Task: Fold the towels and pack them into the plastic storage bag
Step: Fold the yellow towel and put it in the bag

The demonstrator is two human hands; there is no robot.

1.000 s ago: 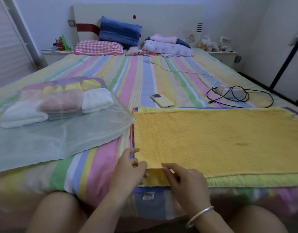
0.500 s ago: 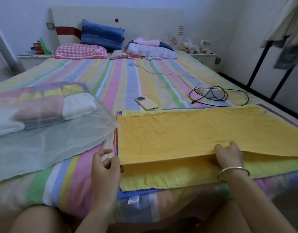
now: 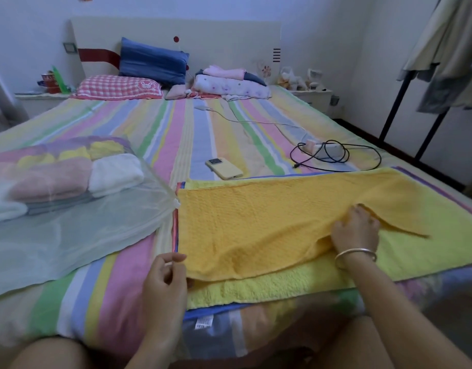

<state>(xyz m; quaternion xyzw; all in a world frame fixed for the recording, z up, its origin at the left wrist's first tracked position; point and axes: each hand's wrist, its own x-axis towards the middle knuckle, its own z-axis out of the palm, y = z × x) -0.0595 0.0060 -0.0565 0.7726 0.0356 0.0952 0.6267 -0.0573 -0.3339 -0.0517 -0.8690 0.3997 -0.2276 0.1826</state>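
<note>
Orange towel point(image 3: 256, 222): lying spread across the near edge of the striped bed point(image 3: 176, 134), resting on a pale yellow towel point(image 3: 429, 251).
Right hand point(image 3: 356, 230): grasping the orange towel's near edge with curled fingers and bunching it up off the yellow one; wearing a bracelet point(image 3: 356, 255) on the wrist.
Left hand point(image 3: 165, 278): sitting at the orange towel's near left corner with fingers curled; I cannot tell whether it is holding the cloth.
Storage bag point(image 3: 70, 235): lying flat to the left, its edge touching the towel, and holding folded towels point(image 3: 51, 179) at its far end.
Phone point(image 3: 224, 169): lying just beyond the towels.
Black cable point(image 3: 336, 155): coiling to the phone's right.
</note>
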